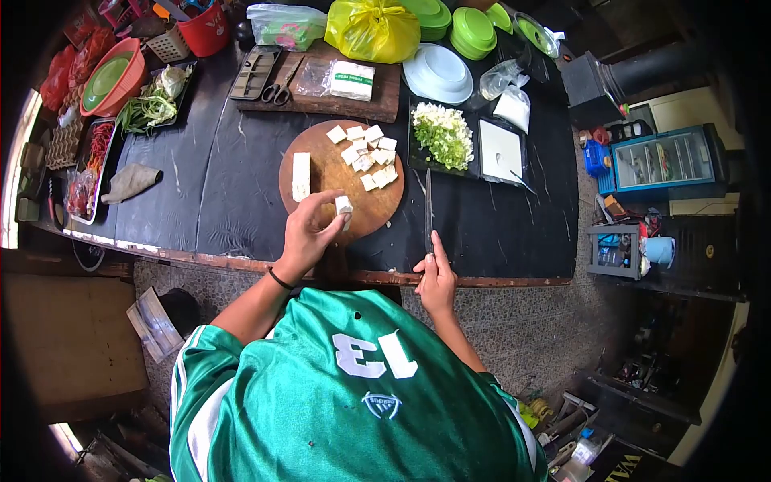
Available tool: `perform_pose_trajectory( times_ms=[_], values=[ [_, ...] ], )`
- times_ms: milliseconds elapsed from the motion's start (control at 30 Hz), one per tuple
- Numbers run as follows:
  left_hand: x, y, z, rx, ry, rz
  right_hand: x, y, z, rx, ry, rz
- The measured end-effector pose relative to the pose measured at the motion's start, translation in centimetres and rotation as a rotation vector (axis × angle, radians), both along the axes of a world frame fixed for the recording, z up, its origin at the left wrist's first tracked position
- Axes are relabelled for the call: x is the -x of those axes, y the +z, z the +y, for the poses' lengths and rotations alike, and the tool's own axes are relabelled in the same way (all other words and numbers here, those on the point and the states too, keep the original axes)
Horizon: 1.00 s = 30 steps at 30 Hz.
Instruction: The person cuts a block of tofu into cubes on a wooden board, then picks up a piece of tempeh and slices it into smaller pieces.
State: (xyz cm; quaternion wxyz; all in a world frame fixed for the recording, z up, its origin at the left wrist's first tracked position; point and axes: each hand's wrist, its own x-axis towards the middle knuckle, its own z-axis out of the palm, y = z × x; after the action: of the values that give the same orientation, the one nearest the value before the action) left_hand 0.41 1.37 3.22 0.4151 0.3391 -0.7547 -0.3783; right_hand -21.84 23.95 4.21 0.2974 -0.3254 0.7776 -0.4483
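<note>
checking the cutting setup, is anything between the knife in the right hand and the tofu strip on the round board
Nothing visible. The right hand holds the knife on bare counter right of the round board; the tofu strip lies uncovered, the left hand nearer.

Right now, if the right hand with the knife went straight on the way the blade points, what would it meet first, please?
The right hand holds the knife pointing away from the person. Straight on, it would probably first meet the dark tray of chopped greens, though depth is hard to judge.

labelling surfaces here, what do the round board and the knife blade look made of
Round cutting board: looks like wood, brown with a matte, worn face. Knife blade: probably steel, thin and grey with a dull sheen; too small to be sure. The right hand covers its handle, so that material cannot be told.
</note>
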Motion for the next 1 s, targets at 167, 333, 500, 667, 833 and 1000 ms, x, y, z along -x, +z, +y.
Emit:
perform_pose_trajectory(
  times_ms=[167,333,500,667,833,1000],
  values=[
    [1.0,3.4,-0.8,-0.131,-0.115,-0.197,0.1,0.1,0.2,0.010,0.023,0.021],
    [2.6,3.1,-1.4,0.062,-0.103,-0.465,0.2,0.7,0.2,-0.024,0.003,-0.002],
    [2.8,2.7,-1.1,-0.036,-0.077,-0.514,0.0,0.9,0.3,-0.019,-0.004,0.008],
    [1.1,1.8,-0.6,-0.075,-0.059,-0.492,-0.5,0.3,0.7,0.005,0.019,0.021],
    [-0.3,1.9,0.2,-0.232,-0.043,-0.476,-1.1,0.2,0.8,0.008,0.029,-0.005],
    [-1.2,3.7,0.8,-0.176,-0.121,-0.606,-1.6,0.1,0.6,0.015,0.037,-0.007]
  ],
)
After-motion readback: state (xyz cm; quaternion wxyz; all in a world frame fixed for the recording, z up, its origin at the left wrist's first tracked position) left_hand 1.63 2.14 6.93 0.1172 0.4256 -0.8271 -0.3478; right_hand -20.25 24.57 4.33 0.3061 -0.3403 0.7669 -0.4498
